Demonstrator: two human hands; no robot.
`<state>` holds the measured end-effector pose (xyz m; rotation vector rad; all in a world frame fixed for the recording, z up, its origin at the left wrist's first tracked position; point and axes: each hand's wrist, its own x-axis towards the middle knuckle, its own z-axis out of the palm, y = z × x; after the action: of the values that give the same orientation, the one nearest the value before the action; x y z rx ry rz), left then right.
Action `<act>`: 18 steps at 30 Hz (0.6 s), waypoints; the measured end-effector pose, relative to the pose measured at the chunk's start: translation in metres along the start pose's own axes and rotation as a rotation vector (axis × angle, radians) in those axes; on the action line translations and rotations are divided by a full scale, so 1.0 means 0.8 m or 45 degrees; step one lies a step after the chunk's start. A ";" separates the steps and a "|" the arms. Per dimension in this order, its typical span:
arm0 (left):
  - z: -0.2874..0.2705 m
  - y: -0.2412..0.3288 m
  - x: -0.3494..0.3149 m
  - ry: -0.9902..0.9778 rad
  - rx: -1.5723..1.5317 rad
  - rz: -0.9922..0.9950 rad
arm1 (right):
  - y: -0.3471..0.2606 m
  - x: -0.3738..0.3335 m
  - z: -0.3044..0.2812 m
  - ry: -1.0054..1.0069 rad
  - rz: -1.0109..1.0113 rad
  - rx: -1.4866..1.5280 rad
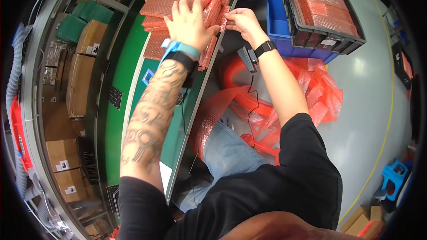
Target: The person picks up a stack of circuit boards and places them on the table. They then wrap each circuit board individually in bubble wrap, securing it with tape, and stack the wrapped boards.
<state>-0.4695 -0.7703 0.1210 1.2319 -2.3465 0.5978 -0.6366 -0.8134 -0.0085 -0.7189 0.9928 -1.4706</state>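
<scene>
A pile of flat red bubble-wrap packets (pixel 171 2) lies at the far end of the green bench. My left hand (pixel 189 24) rests on top of the pile, its fingers spread and pointing away from me. At the pile's right side, my right hand (pixel 242 21) pinches the edge of a red bubble-wrap packet (pixel 223 18) between thumb and fingers. More packets (pixel 155 46) lie under and in front of my left hand. What the packets contain is hidden by the wrap.
A black crate (pixel 327 35) holding red packets rests on blue bins (pixel 278 18) at the far right. Loose red bubble wrap (pixel 311 84) heaps on the floor beside my leg. Cardboard boxes (pixel 80 84) fill shelves on the left. A blue stool (pixel 393 178) stands at the right.
</scene>
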 end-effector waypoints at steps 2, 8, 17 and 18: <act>0.018 0.007 0.012 -0.072 0.297 -0.046 | -0.003 -0.005 0.003 -0.017 0.025 -0.038; 0.038 -0.011 0.015 -0.079 0.008 -0.056 | -0.011 -0.012 -0.016 -0.047 0.054 -0.149; 0.034 -0.017 0.004 -0.016 -0.149 -0.002 | -0.012 -0.018 -0.029 -0.197 0.049 0.015; 0.025 -0.020 0.001 0.001 -0.137 0.012 | -0.017 -0.018 -0.023 -0.181 0.042 -0.038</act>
<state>-0.4596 -0.7903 0.1082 1.1731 -2.3520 0.4683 -0.6563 -0.7959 -0.0034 -0.8136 0.9152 -1.3595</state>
